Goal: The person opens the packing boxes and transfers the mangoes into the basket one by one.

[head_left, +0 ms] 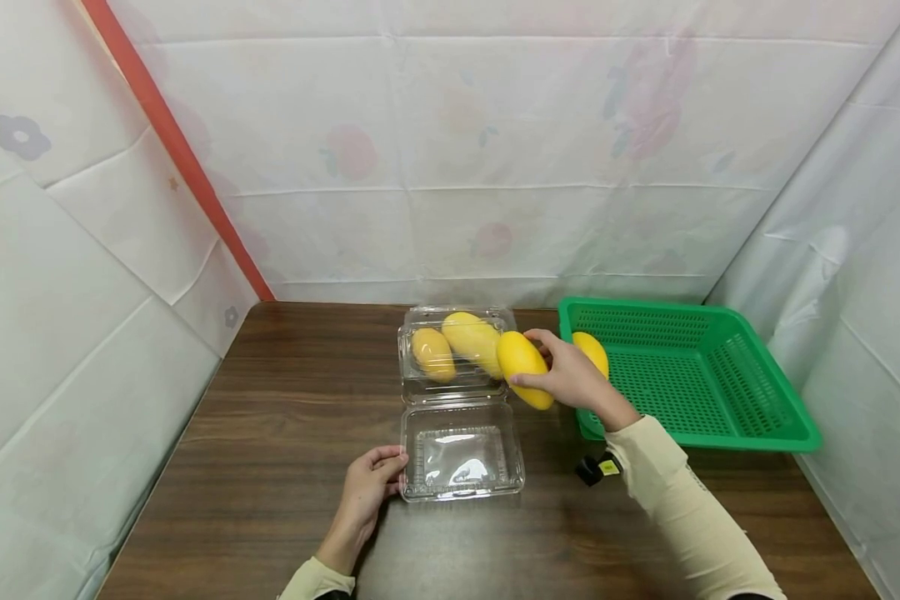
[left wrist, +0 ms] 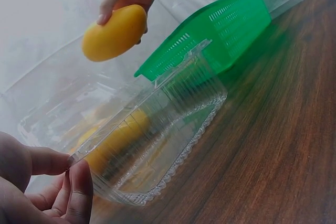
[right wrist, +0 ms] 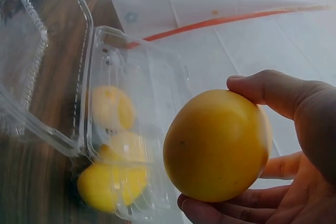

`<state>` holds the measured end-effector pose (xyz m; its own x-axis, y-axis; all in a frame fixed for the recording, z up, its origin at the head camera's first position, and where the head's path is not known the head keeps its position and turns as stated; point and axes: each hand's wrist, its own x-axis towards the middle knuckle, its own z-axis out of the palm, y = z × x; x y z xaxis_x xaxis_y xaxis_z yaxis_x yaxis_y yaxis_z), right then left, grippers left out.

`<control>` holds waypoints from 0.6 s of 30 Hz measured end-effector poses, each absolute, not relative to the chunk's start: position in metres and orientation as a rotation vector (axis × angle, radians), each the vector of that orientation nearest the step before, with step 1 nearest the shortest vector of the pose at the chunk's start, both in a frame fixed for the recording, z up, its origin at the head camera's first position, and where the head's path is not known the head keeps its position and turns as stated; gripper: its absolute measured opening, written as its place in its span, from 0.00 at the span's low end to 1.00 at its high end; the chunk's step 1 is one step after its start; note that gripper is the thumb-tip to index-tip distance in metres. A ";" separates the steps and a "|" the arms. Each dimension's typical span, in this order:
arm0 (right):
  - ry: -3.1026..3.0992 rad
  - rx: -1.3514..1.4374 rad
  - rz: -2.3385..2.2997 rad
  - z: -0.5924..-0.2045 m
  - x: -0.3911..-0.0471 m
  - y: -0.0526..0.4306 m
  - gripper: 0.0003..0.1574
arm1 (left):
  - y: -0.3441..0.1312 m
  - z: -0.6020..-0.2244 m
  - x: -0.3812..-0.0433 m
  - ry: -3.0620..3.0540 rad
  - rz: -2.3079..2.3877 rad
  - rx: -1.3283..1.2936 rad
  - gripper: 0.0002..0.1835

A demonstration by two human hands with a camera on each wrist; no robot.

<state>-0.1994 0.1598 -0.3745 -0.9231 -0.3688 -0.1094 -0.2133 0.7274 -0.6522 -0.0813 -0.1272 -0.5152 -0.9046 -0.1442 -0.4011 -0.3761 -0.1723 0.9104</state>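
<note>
My right hand [head_left: 570, 371] grips a yellow mango [head_left: 523, 371] in the air, between the clear plastic clamshell box and the green basket. With thumb and fingers, my left hand [head_left: 367, 492] pinches the left rim of the box's near half [head_left: 461, 462], seen close up in the left wrist view as a clear rim [left wrist: 105, 135]. The box lies unfolded. More mangoes [head_left: 432, 354] show through its far half [head_left: 457, 390]; whether they lie in it or behind it I cannot tell. Another mango [head_left: 591, 353] is in the basket's left end, partly hidden by my right hand.
The green perforated basket [head_left: 720, 321] stands at the right on the dark wood table [head_left: 292, 417]. A small black object with a yellow label [head_left: 598, 468] is by my right sleeve. White printed sheeting [head_left: 450, 150] hangs behind and at both sides.
</note>
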 end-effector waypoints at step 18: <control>2.757 -0.304 -0.972 -0.364 -0.212 0.183 0.54 | -0.127 -0.514 -0.081 1.910 2.219 -0.602 0.18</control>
